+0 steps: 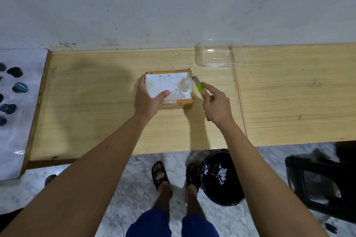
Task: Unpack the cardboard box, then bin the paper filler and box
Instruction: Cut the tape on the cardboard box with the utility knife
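Forearms reach out over the bench (96, 121) to one cardboard box (169, 88), sealed, mid-bench. Left hand (148, 100) clamps its near-left corner, thumb on the label; right hand (215, 106) grips one green knife (199, 86), blade at the right edge. Best keep the cut shallow and clear of the holding fingers. Beyond: one clear tray (213, 56); one black bin (221, 177) on the floor.
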Demonstrator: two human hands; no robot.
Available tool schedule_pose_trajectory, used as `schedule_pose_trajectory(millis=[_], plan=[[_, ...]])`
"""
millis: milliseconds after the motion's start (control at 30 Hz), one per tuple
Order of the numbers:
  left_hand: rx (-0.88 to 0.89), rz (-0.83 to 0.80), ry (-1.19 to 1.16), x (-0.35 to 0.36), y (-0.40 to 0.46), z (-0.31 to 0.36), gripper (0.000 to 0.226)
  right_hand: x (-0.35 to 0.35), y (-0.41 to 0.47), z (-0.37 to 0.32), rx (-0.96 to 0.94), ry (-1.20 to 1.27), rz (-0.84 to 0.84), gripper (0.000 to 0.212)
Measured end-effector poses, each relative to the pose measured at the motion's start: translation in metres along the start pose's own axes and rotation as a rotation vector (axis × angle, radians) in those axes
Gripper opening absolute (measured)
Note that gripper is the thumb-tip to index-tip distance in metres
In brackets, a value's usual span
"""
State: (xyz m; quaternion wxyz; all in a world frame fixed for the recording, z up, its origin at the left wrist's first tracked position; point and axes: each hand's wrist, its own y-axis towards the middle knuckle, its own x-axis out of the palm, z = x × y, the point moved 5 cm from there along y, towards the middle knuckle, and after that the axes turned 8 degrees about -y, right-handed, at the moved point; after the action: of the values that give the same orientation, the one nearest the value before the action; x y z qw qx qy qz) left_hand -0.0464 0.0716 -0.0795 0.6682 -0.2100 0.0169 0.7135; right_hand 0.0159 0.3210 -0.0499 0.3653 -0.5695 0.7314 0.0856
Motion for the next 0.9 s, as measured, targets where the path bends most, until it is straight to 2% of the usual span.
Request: schedule_pose_trajectory(millis=[200,400,900], plan=[[-0.025,-0.007,-0.029,0.001,0.001,0.0,0.108,-0.004,0.002,-0.001,-0.07,-0.088,0.03,0.034],[-0.035,-0.006,-0.021,0.001,0.001,0.004,0.105,0.001,-0.005,-0.003,-0.09,-0.051,0.099,0.034],[-0.046,0.072,-0.014,0.008,-0.004,0.007,0.099,-0.012,-0.037,0.008,-0.081,-0.159,-0.059,0.036]])
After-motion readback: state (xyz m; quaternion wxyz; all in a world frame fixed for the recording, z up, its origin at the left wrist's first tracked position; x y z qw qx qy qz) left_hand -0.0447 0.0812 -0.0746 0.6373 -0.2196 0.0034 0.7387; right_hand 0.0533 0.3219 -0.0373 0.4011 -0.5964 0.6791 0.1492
